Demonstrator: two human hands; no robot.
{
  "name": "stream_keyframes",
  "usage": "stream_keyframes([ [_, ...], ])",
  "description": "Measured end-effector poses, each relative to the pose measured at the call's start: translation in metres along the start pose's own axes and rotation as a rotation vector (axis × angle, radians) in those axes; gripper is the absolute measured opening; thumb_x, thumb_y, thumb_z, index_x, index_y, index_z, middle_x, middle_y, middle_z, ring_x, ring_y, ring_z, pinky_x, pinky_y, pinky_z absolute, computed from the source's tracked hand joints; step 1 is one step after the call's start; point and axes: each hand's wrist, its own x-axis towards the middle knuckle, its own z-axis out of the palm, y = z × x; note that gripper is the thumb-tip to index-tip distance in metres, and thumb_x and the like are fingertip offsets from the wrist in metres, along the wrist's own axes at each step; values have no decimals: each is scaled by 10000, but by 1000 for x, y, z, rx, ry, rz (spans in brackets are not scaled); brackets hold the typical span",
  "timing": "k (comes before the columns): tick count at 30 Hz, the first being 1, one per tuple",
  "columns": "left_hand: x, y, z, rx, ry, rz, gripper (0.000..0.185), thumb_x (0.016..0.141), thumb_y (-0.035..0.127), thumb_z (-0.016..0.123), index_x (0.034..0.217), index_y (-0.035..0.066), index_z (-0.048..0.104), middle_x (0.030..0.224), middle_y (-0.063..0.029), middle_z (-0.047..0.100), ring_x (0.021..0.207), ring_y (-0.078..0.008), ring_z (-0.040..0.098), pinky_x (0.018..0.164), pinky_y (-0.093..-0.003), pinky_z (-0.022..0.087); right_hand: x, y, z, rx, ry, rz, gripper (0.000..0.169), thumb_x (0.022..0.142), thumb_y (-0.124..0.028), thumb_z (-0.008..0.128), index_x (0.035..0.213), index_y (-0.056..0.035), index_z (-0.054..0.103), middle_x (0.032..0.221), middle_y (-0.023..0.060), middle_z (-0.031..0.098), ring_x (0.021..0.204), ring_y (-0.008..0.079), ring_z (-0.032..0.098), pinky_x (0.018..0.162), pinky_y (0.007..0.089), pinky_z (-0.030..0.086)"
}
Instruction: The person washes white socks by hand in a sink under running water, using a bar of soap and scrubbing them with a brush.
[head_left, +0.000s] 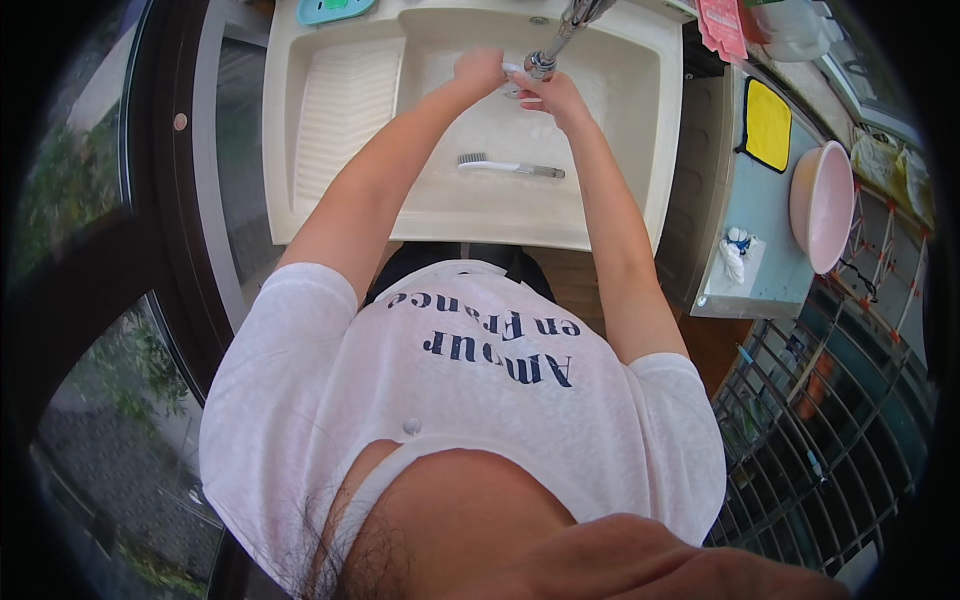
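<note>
Both my hands are under the chrome faucet, over the basin of a cream laundry sink (480, 217). My left hand (480, 67), slightly blurred, is closed on one end of a small white object (513, 67). My right hand (551, 97) has its fingers on the other side of that object, right at the faucet's spout (540, 63). What the white object is, I cannot tell. A toothbrush (499, 165) with dark bristles and a white and grey handle lies on the basin floor, nearer to me than my hands.
A ribbed washboard (346, 120) forms the sink's left side. A teal soap dish (334, 10) sits on the back rim. To the right are a yellow cloth (768, 125), a pink basin (823, 206) and a white crumpled item (735, 255). Glass doors stand on the left.
</note>
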Motion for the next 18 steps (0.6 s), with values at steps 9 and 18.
stream_keyframes([
  [9, 12, 24, -43, -302, -229, -42, 202, 739, 211, 612, 882, 77, 663, 622, -78, 634, 525, -151, 620, 545, -280, 505, 10, -3, -12, -291, 118, -126, 134, 742, -13, 594, 868, -1, 554, 807, 101, 608, 674, 173, 649, 523, 270, 544],
  [18, -4, 23, -58, -278, -176, -54, 194, 708, 222, 616, 799, 59, 669, 693, -103, 644, 686, -239, 635, 644, -350, 511, -9, -20, -6, -656, 189, -97, 137, 735, -83, 623, 856, -24, 598, 727, 83, 625, 650, 157, 645, 507, 275, 518],
])
